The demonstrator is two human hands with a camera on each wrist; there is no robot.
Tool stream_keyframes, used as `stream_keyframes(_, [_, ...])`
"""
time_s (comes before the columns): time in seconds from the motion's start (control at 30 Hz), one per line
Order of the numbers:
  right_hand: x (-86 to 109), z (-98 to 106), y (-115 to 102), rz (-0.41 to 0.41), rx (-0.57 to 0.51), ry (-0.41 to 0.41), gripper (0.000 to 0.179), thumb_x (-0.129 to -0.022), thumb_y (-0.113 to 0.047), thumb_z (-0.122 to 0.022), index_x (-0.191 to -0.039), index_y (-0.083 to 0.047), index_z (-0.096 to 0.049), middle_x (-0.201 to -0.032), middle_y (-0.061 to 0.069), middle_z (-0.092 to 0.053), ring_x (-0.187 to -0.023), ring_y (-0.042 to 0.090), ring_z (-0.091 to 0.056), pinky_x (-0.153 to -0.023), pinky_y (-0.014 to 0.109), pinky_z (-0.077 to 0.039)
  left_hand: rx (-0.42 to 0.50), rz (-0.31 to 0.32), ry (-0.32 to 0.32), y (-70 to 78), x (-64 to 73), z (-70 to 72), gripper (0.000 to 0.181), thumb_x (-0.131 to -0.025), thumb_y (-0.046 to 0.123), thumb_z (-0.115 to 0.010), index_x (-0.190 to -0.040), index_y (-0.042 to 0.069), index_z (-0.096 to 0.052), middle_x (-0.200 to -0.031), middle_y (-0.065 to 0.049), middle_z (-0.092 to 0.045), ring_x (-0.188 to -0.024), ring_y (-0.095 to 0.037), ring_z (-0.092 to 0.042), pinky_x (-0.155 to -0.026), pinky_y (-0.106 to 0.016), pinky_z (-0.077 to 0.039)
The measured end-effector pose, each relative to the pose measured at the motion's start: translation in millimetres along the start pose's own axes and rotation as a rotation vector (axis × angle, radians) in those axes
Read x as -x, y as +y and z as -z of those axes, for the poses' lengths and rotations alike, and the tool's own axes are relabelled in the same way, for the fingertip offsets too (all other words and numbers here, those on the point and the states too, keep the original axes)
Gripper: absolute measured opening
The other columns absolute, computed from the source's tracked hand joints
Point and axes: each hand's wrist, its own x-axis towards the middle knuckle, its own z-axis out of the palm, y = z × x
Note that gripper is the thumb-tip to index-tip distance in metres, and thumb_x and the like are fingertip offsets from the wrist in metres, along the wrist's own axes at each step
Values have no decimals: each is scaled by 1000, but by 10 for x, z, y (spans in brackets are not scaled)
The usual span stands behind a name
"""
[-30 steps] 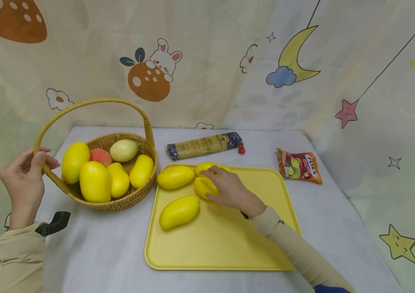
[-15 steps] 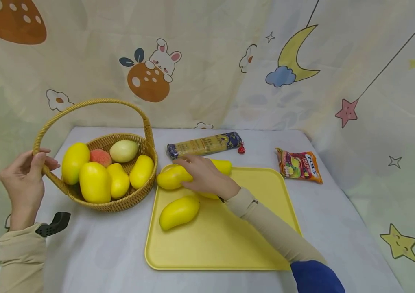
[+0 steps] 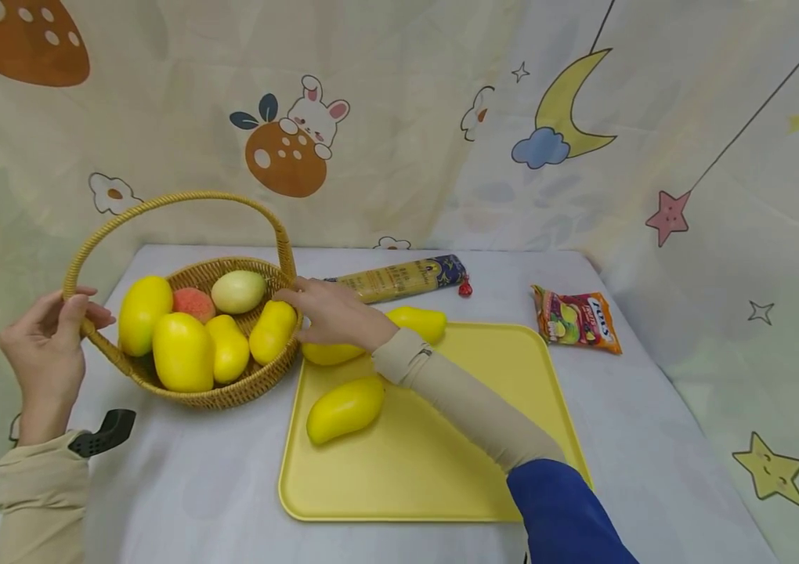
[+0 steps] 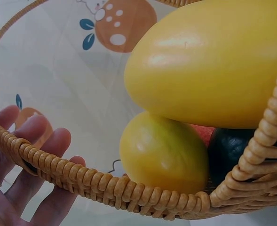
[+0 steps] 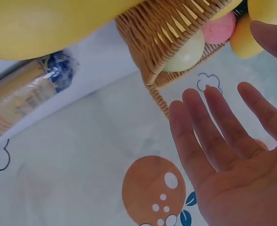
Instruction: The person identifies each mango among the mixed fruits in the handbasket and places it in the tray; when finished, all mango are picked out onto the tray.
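Note:
My left hand [image 3: 50, 345] holds the handle of a wicker basket [image 3: 209, 398] at its left side, thumb in front and fingers behind. Inside the basket lie several yellow mangoes [image 3: 182, 352], a pale green fruit [image 3: 238, 291] and a reddish peach [image 3: 193, 302]. The left wrist view also shows part of a dark green fruit [image 4: 230, 148] beneath the mangoes. My right hand [image 3: 343, 313] reaches to the basket's right rim, by a small mango [image 3: 272, 332]. Its fingers are extended and its palm holds nothing in the right wrist view. My right arm and hand partly hide mangoes on the yellow tray [image 3: 399, 493].
One mango [image 3: 345, 410] lies on the tray's left part, another [image 3: 419, 322] at its back edge. Behind the tray is a pack of spaghetti [image 3: 406, 278] with a small red object [image 3: 465, 287]. A candy bag [image 3: 576, 319] lies to the right.
My right hand has moved left from the mangoes on the tray to the basket's right rim, carrying nothing visible. The left hand and the basket have stayed in place.

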Motion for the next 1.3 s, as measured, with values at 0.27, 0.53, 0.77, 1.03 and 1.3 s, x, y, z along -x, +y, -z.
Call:
stream_keyframes(0.27, [-316, -9, -67, 25, 26, -56, 55, -88, -27, -68, -139, -14, -50, -126, 6, -53, -98, 15, -56, -75, 25, -50, -2, -16, 1, -4, 5, -1, 26, -94, 17, -59, -109, -2, -69, -73, 17, -63, -68, 0, -62, -74, -7, -49])
stream_keyframes(0.53, [-510, -133, -116, 25, 32, -154, 55, -85, -18, -71, -136, -14, -52, -127, 6, -52, -102, 14, -54, -78, 24, -49, -3, -2, 4, 17, 6, -2, 24, -95, 17, -59, -108, 0, -70, -72, 16, -63, -69, 0, -61, -74, -7, -48])
stream_keyframes(0.77, [-590, -223, -179, 1, 61, -215, 55, -83, -16, -73, -135, -17, -54, -129, 3, -52, -108, 14, -55, -86, 26, -49, 0, 24, 0, 16, 11, -5, 24, -95, 18, -59, -108, 1, -70, -73, 14, -63, -69, 0, -61, -75, -7, -48])
stream_keyframes(1.03, [-608, -272, -241, -19, 110, -244, 54, -84, -16, -73, -134, -20, -54, -131, 2, -51, -112, 17, -54, -89, 30, -49, -15, 3, -1, -1, 9, -5, 25, -95, 18, -58, -108, 1, -70, -73, 16, -63, -70, 0, -61, -75, -7, -47])
stream_keyframes(1.3, [-654, -291, -221, -46, 103, -279, 55, -81, -21, -77, -132, -28, -57, -132, -4, -52, -117, 15, -49, -97, 33, -43, -9, -18, 4, 0, 17, -4, 26, -95, 17, -58, -108, -2, -70, -72, 18, -63, -70, 0, -61, -74, -9, -47])
